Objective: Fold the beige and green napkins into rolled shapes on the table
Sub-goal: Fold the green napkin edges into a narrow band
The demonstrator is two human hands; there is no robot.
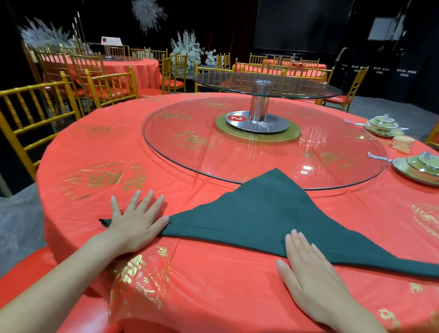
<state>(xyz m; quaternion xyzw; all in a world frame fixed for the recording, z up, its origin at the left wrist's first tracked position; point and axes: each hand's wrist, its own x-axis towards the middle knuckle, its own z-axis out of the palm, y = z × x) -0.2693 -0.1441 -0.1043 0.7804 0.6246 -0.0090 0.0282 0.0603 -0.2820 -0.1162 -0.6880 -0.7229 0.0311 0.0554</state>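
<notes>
The green napkin point(270, 216) lies folded into a triangle on the counter point(99, 152), apex over the glass turntable point(242, 152). The left hand point(136, 224) and right hand point(312, 279) press it flat, fingers straight.

Banquet hall: round tables point(100, 150), gilt chairs point(24, 114)

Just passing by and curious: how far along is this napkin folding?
Done: a small beige rolled cloth napkin sits between two green ceramic plate settings. In hand: the dark green cloth napkin lies folded into a flat triangle, with the left hand and right hand pressing its near edge. Left: rolling it up.
</notes>
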